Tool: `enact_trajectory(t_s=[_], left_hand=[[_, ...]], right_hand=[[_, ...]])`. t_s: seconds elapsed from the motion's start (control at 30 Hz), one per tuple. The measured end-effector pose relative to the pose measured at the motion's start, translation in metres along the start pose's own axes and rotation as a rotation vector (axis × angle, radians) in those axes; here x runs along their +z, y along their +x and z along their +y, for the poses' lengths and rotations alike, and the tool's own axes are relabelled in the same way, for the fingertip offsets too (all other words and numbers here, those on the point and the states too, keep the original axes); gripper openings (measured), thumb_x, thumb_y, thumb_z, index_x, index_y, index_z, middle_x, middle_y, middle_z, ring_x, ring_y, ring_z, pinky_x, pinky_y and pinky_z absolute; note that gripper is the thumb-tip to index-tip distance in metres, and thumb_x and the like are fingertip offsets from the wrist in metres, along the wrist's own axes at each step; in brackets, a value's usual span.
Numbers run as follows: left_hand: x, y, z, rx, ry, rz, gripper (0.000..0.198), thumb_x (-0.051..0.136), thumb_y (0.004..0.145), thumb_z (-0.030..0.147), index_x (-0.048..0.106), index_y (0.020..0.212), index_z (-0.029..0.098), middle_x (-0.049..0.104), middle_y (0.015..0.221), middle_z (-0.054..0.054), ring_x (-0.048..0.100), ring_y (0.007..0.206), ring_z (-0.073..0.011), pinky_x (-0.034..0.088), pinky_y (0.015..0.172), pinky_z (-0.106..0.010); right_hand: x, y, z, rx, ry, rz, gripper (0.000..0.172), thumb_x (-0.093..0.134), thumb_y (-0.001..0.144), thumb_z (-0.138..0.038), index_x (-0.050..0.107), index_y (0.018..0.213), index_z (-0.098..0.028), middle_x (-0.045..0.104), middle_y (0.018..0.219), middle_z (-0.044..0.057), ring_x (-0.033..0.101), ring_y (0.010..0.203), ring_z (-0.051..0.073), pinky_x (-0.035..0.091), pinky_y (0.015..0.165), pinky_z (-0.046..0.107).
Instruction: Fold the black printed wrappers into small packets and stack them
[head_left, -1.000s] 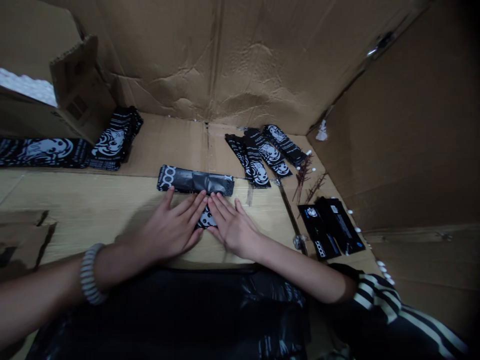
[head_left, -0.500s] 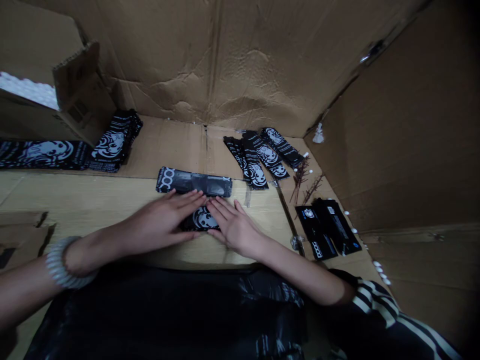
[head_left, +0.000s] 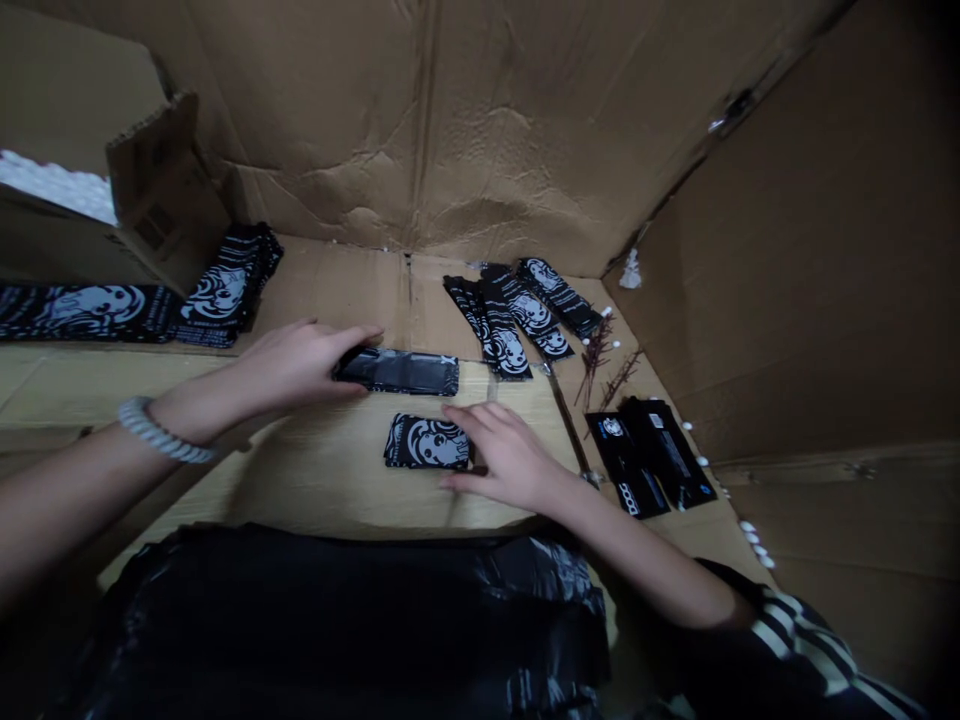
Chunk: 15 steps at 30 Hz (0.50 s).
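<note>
My left hand (head_left: 296, 365) lies over the left end of a flat black printed packet (head_left: 401, 372), its fingers curled onto the packet's edge. A white beaded bracelet (head_left: 161, 432) circles that wrist. Below it, a shorter black packet with a white cartoon face (head_left: 424, 442) lies flat on the pale wooden board (head_left: 322, 480). My right hand (head_left: 506, 455) rests flat against that packet's right edge, fingertips on or just over it. Nothing is lifted off the board.
Several printed black strips (head_left: 502, 325) lie just beyond the hands, with stacked strips (head_left: 221, 290) at the far left. Brown twist ties (head_left: 596, 360) and black cards (head_left: 649, 457) sit to the right. Cardboard walls (head_left: 420, 120) surround the board, and black plastic (head_left: 337, 625) lies at the near edge.
My left hand has moved up and left, from the lower packet onto the left end of the upper packet. The lower packet now shows fully, and my right hand sits slightly further right.
</note>
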<state>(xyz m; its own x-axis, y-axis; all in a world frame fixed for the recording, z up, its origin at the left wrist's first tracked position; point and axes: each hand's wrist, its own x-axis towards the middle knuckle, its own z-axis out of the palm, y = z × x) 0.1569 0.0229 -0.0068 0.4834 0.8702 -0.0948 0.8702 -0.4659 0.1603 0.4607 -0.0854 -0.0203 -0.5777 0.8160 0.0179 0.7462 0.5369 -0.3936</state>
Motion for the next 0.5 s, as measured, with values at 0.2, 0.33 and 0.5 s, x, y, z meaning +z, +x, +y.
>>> enact_trajectory(t_s=[0.2,0.33,0.5], left_hand=[[0.006,0.001,0.0,0.05,-0.046,0.025,0.079,0.063,0.085,0.059,0.053,0.156,0.026,0.075,0.125,-0.017,0.071,0.112,-0.041,0.054,0.091,-0.049],[0.003,-0.002,-0.002,0.043,-0.081,0.123,0.085,0.066,0.083,0.067,0.052,0.156,0.026,0.074,0.129,-0.015,0.069,0.113,-0.0374,0.052,0.094,-0.046],[-0.007,-0.01,-0.013,-0.173,-0.171,0.179,0.076,0.063,0.083,0.08,0.071,0.124,0.016,0.073,0.101,-0.01,0.065,0.095,-0.0306,0.044,0.08,-0.037]], right_hand=[[-0.015,0.026,0.012,0.444,0.135,0.172,0.031,0.063,0.102,-0.039,0.073,0.119,-0.015,0.079,0.098,0.01,0.073,0.093,0.027,0.053,0.084,0.04],[-0.009,0.053,0.017,0.522,0.211,0.187,0.031,0.069,0.097,-0.035,0.072,0.121,-0.016,0.077,0.089,0.007,0.073,0.085,0.024,0.048,0.073,0.034],[0.001,0.063,0.022,0.505,0.199,0.217,0.031,0.068,0.095,-0.037,0.07,0.12,-0.018,0.077,0.09,0.006,0.071,0.084,0.023,0.046,0.072,0.033]])
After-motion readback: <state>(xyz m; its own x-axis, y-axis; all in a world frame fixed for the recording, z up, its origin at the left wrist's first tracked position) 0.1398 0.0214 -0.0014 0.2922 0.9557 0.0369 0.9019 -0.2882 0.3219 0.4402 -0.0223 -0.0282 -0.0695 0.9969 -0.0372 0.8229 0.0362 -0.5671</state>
